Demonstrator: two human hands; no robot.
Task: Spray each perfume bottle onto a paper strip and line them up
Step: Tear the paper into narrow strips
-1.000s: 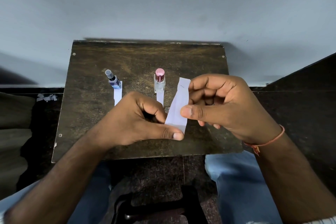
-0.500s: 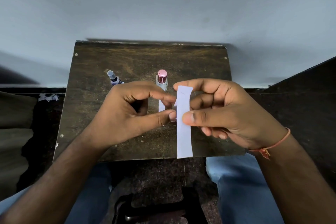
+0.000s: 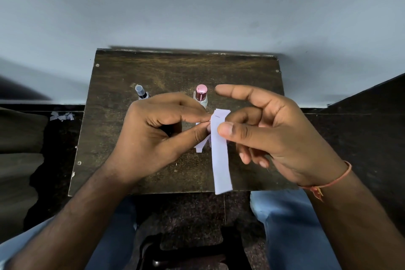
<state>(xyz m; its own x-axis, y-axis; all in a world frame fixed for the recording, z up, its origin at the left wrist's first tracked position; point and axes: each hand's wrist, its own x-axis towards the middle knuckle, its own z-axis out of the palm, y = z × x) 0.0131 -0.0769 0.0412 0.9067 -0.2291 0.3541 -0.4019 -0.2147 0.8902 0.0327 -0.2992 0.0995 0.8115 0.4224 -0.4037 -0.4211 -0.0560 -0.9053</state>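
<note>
Above the table [image 3: 122, 85], paper strip [image 3: 221, 160] hanging limp, pinched near top between right hand [image 3: 274, 136] thumb and fingers, left hand [image 3: 157, 133] nipping its edge; light, floppy, best held high.

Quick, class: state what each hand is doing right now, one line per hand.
Left hand: thumb and forefinger pinch the edge of the paper strip.
Right hand: thumb pinches the same strip near its top; index finger extended.
</note>
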